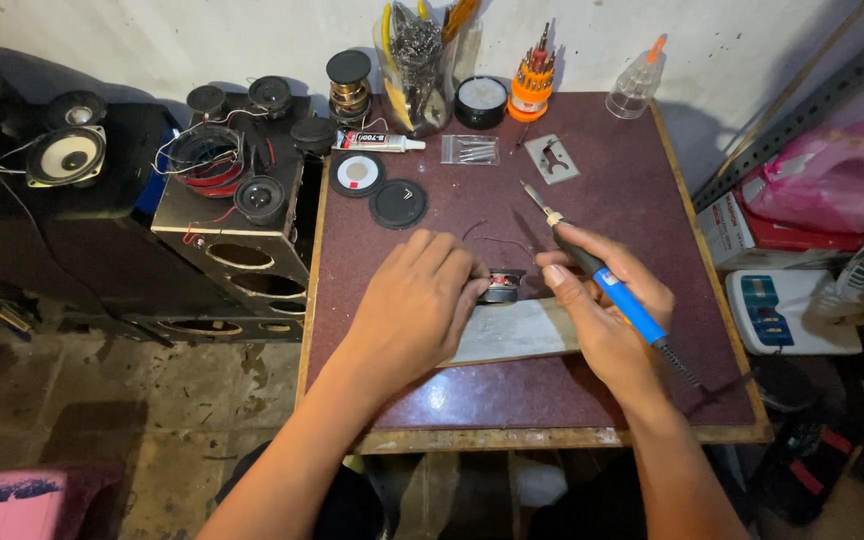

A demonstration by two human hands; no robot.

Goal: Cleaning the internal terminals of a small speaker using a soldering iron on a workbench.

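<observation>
My left hand (417,300) grips a small round speaker (503,285) from its left side, on the maroon table (602,390). My right hand (607,305) holds a blue-handled soldering iron (592,262), tip pointing up and away to the far left, and its fingers touch the speaker's right side. Thin red wires (497,240) run from the speaker toward the back. A pale wooden slab (512,335) lies under both hands.
At the back stand a jar of tools (415,70), an orange screwdriver set (532,85), a glue tube (380,142), a clear squeeze bottle (638,88), a bag of screws (470,150), a metal plate (551,158) and black discs (397,203). A speaker box (237,215) with loose drivers sits left.
</observation>
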